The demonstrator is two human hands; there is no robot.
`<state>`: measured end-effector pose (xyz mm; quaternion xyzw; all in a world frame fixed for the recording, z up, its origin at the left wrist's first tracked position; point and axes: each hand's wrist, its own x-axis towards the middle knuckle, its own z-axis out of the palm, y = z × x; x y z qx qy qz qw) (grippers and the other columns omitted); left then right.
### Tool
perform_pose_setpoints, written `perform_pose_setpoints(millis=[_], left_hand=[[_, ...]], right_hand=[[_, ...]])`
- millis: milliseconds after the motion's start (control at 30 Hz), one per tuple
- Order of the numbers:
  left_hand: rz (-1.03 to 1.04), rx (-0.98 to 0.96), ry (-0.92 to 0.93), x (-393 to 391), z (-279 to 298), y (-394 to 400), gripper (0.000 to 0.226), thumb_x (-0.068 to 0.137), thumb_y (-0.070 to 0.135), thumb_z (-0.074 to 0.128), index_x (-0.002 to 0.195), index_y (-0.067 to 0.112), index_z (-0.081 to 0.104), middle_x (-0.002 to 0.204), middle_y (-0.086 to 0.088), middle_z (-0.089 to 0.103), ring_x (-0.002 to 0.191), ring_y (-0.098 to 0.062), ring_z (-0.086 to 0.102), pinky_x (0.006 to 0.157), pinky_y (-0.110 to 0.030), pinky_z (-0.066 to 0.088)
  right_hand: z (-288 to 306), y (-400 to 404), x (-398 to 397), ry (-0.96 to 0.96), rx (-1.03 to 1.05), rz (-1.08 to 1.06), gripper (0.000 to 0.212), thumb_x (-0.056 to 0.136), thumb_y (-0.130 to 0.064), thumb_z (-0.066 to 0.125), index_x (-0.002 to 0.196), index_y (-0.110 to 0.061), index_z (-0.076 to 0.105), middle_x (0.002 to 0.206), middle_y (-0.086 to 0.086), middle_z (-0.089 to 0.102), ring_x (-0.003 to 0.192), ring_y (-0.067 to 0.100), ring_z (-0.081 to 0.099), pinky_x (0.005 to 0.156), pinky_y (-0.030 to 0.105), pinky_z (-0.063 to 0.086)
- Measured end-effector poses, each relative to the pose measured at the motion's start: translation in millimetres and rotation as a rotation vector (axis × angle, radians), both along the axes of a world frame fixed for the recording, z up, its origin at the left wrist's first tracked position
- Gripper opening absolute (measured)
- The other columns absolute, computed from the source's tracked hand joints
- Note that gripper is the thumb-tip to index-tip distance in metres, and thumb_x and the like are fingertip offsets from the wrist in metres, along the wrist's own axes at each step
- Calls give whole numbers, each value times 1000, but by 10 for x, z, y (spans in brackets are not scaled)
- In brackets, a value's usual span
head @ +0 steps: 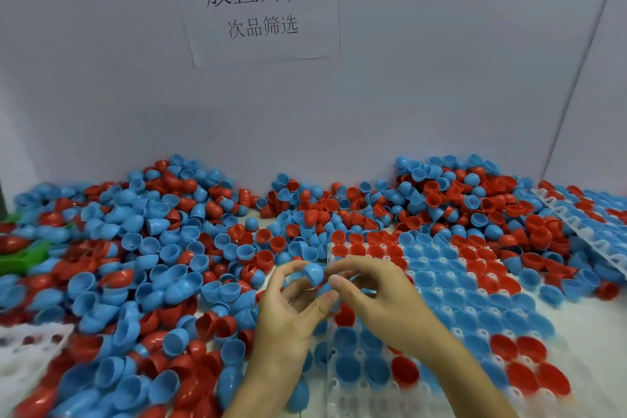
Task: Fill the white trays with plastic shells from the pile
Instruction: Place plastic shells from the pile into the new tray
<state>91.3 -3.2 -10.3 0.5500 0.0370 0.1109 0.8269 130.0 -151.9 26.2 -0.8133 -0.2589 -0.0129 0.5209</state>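
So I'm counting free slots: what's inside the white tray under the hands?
The white plastic tray holds mostly blue plastic shells and some red ones; both hands hide several cells.

A: How is the light?
B: Bright, even and cool, with a bluish cast on the wall (441, 95). Shadows are soft and faint, thin ones under the hands.
A: Any glare?
B: Small glossy highlights on the red shells (519, 380) in the near white tray (556, 407).
A: And sharpness?
B: The printed sign (258, 3) reads clearly. The lower corners smear: the shells at bottom left (78, 380) look stretched and blurred. Wide-angle bending tilts the wall seam (576, 78) at the right.
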Motion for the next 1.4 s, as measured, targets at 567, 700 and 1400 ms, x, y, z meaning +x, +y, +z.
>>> perform_pose_setpoints(millis=[567, 700, 1400], left_hand=[[-155, 586, 60, -55, 124, 241, 15, 92, 21, 69, 80, 27, 75, 78, 3, 69, 52, -8, 53, 49, -20, 42], [108, 503, 48, 32, 313, 501, 56, 76, 35, 77, 129, 39, 62, 133, 16, 63, 107, -1, 64, 91, -23, 52], [51, 485, -91, 28, 45, -101, 31, 76, 34, 74, 107, 33, 71, 101, 20, 74, 96, -4, 71, 78, -17, 55]], right_hand=[[-93, -272, -63, 151, 345, -280, 15, 92, -28, 67, 82, -25, 78, 75, -3, 74, 71, 9, 70, 64, 16, 53], [-113, -306, -50, 164, 355, -277, 13, 92, -26, 68, 83, -24, 78, 73, -4, 73, 70, 9, 69, 62, 15, 51], [-111, -239, -131, 253, 259, -58, 20, 97, -24, 61, 90, -42, 67, 80, -3, 72, 71, 16, 70, 66, 25, 56]])
